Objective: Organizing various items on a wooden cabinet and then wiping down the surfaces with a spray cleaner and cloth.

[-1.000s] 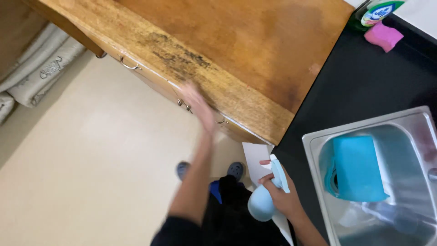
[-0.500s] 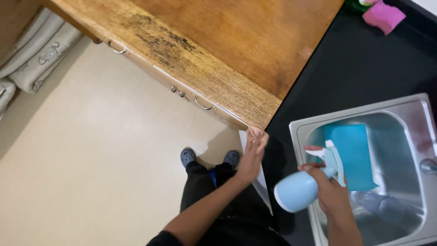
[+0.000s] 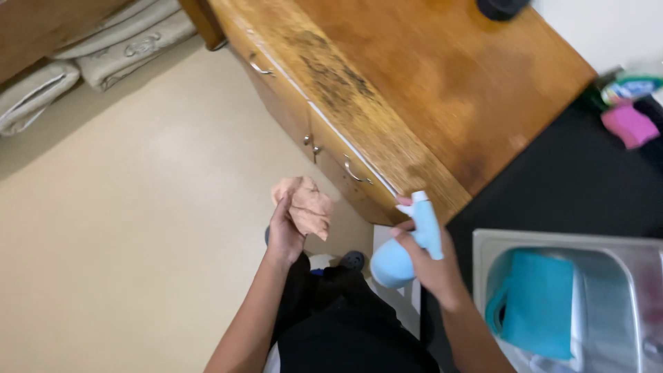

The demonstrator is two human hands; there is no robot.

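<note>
Left hand [image 3: 284,233] grip clamped on crumpled tan cloth [image 3: 306,205], right hand [image 3: 429,261] grip closed around pale blue spray bottle [image 3: 407,243]

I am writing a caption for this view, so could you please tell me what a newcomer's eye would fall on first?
First the two hands in the middle: the left hand holds up a crumpled peach cloth, and the right hand grips a pale blue spray bottle. Behind them runs a wooden counter with a dark stained patch along its front edge, and at lower right a steel sink holds a turquoise cloth.
</note>
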